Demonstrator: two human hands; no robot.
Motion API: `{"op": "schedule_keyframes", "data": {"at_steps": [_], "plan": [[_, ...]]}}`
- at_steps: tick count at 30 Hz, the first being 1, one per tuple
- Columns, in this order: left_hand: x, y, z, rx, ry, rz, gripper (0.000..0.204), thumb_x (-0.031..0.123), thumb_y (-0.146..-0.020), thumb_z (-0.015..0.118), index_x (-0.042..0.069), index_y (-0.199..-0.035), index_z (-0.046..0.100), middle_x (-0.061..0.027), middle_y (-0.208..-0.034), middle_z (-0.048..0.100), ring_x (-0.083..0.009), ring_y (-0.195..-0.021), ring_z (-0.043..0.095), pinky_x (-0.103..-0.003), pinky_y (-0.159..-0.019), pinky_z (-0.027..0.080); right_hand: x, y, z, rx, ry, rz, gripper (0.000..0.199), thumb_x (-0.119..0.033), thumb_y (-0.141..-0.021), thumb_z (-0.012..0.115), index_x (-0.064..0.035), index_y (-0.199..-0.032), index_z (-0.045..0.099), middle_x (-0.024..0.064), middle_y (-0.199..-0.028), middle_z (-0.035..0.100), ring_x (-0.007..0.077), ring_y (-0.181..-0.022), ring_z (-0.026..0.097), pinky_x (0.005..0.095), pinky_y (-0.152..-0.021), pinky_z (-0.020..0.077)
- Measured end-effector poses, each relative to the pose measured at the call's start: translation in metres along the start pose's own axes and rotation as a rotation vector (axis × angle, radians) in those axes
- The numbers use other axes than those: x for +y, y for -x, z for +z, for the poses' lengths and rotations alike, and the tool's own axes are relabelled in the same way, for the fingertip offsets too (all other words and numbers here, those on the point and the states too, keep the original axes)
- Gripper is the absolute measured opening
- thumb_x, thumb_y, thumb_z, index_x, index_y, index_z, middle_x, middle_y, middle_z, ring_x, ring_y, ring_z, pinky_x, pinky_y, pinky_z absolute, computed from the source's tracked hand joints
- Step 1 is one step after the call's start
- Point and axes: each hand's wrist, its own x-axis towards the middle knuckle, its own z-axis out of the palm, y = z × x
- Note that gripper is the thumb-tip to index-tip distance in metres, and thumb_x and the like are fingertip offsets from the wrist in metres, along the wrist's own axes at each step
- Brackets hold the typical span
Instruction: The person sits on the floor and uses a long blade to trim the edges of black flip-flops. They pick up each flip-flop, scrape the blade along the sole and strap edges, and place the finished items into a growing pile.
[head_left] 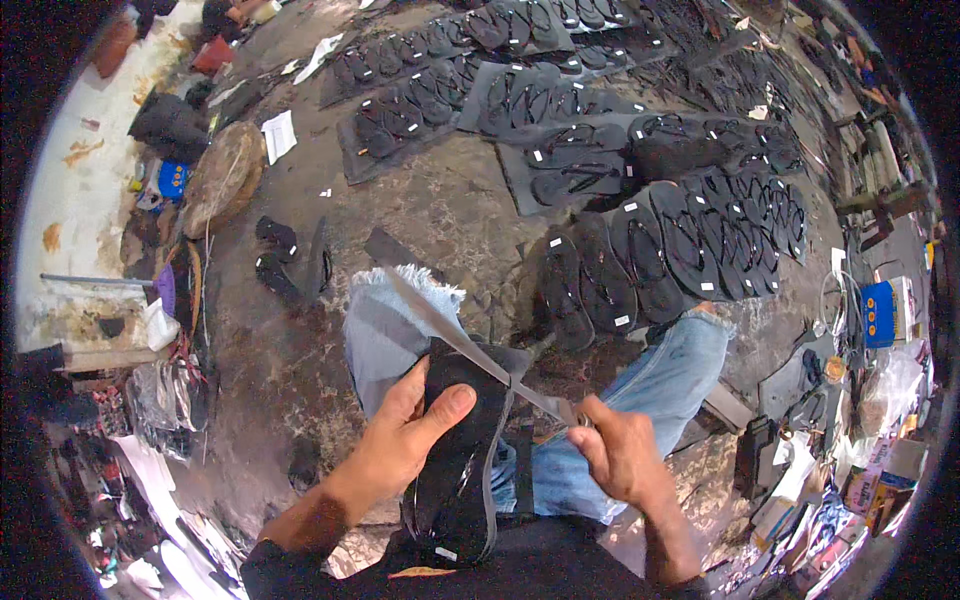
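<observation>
Between the legs of the jeans (pixel 655 385), a sandal (pixel 462 450) is gripped by the left hand (pixel 408 425), while a knife (pixel 458 342), clasped in the right hand (pixel 622 452), is held across its far end, seemingly touching.

Black sandal (pixel 455 480) in left fingers (pixel 452 405), apparent knife (pixel 466 344) in right fingers (pixel 606 420)

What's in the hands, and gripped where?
Left hand: black sandal, by its left edge near the far end, thumb on top. Right hand: long knife, by its near end.
</observation>
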Motion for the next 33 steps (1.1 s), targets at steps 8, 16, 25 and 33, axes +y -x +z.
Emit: {"op": "schedule_keyframes", "data": {"at_steps": [8, 16, 25, 33], "plan": [[0.012, -0.020, -0.003, -0.098, -0.180, -0.027, 0.045, 0.031, -0.105, 0.062, 0.001, -0.137, 0.052, -0.0047, -0.119, 0.064, -0.0105, -0.108, 0.058, -0.028, -0.095, 0.048, -0.042, -0.108, -0.064, -0.248, -0.083, -0.326, 0.044, -0.042, -0.108, 0.046, -0.0089, -0.134, 0.058, 0.0212, -0.066, 0.060, 0.0448, -0.069, 0.065, 0.0524, -0.064, 0.0464], [0.001, -0.035, 0.005, -0.168, -0.247, -0.006, 0.046, 0.030, -0.106, 0.050, 0.001, -0.141, 0.052, -0.0159, -0.129, 0.065, -0.0280, -0.128, 0.057, -0.044, -0.111, 0.044, -0.064, -0.078, -0.064, 0.018, -0.488, -0.254, 0.055, -0.038, -0.110, 0.043, -0.0102, -0.158, 0.041, 0.0014, -0.063, 0.050, 0.0121, -0.051, 0.044, 0.0281, -0.054, 0.0394], [0.007, -0.098, 0.071, 0.186, 0.834, 0.296, 0.025, 0.014, -0.090, 0.081, 0.011, -0.112, 0.069, -0.0039, -0.110, 0.074, -0.0177, -0.099, 0.071, -0.036, -0.086, 0.059, -0.012, -0.059, 0.034, 0.644, -0.438, -0.135, 0.032, -0.027, -0.109, 0.047, -0.0047, -0.127, 0.061, 0.0051, -0.067, 0.054, 0.0145, -0.056, 0.051, 0.0315, -0.052, 0.0408], [-0.016, -0.063, 0.063, 0.135, 0.753, 0.158, 0.028, 0.009, -0.089, 0.079, 0.012, -0.115, 0.067, -0.0026, -0.108, 0.072, -0.0189, -0.098, 0.072, -0.038, -0.086, 0.063, 0.025, 0.025, 0.041, 0.499, -0.053, 0.091, 0.032, -0.037, -0.098, 0.066, -0.0065, -0.108, 0.060, 0.0210, -0.083, 0.068, 0.0446, -0.077, 0.068, 0.0518, -0.063, 0.0492]]}}
